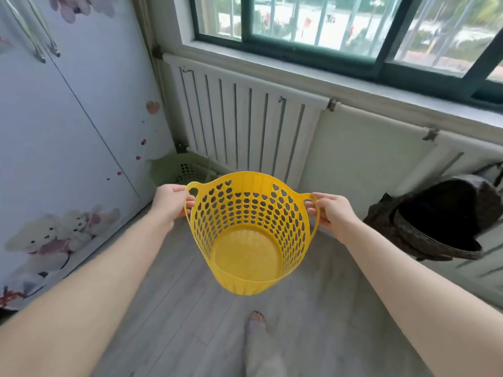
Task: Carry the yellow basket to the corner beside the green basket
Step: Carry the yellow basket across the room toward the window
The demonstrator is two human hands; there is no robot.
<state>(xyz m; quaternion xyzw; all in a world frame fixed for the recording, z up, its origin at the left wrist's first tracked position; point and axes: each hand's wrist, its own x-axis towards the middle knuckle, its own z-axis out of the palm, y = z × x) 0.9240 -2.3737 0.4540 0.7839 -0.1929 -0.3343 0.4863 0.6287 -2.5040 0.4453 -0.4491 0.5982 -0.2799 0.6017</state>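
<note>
The yellow basket hangs in the air between the person's two hands, held clear of the grey plank floor. The left hand is closed around the basket's left handle loop, fingers curled through the opening and thumb on top of the rim. The right hand is closed the same way around the right handle, its fingertips wrapped over the thin yellow strap. Both forearms reach forward from the bottom corners of the view, so the basket sits straight ahead of the grip, mouth tilted toward the camera, its solid round bottom and heart-shaped cutouts in the wall visible inside. It holds nothing.

Beyond the left hand, farther off and a little to the left, the green basket stands on the floor in the corner where the floral-printed cabinet meets the white radiator below the window. The yellow basket's far rim overlaps it in the view, but the two are apart. To the right of the right hand a dark open bag rests near the wall. Below the basket a foot shows on the floor.

No brand, label or readable writing shows on either basket or on the bag.
</note>
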